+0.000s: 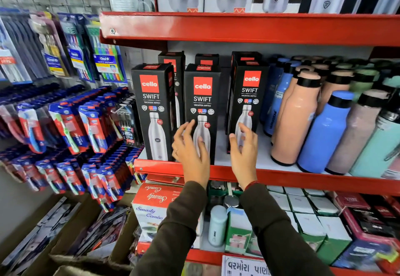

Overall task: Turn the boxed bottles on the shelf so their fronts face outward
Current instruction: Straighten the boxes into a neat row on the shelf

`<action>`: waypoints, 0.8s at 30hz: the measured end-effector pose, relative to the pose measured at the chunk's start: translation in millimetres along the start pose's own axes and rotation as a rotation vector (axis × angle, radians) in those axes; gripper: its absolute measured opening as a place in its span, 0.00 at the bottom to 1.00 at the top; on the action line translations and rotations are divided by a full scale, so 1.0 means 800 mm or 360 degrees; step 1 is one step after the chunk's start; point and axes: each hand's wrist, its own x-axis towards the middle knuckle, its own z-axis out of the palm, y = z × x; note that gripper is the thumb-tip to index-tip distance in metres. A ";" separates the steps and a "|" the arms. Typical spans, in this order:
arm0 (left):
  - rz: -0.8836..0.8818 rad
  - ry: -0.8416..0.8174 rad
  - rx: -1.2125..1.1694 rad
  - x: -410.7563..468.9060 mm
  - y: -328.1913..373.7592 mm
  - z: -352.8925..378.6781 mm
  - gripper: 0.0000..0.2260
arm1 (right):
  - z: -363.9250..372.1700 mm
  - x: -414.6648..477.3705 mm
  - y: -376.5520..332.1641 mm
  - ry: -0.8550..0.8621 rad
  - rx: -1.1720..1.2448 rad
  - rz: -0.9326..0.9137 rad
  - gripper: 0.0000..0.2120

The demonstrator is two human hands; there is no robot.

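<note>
Both hands are raised before the red metal shelf (281, 176), fingers spread, nothing gripped. Left hand (190, 152) is held over the middle boxed bottle (202, 102); right hand (244, 152) overlaps the right boxed bottle (249, 93). Three matte black cardboard boxes are seen upright, fronts outward.

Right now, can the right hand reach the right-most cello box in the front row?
Probably yes: the right hand is open directly before the right-most cello box, with nothing between them.
</note>
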 end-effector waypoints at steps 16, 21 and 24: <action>-0.0592 -0.0725 -0.0347 0.010 0.060 0.146 0.23 | -0.065 0.102 0.071 -0.0262 -0.0231 0.0384 0.22; -0.0787 -0.0656 -0.0405 0.016 0.051 0.144 0.19 | -0.064 0.101 0.080 -0.0327 -0.0189 0.0386 0.21; -0.0803 -0.0637 -0.0392 0.015 0.048 0.142 0.18 | -0.063 0.099 0.082 -0.0284 -0.0169 0.0363 0.20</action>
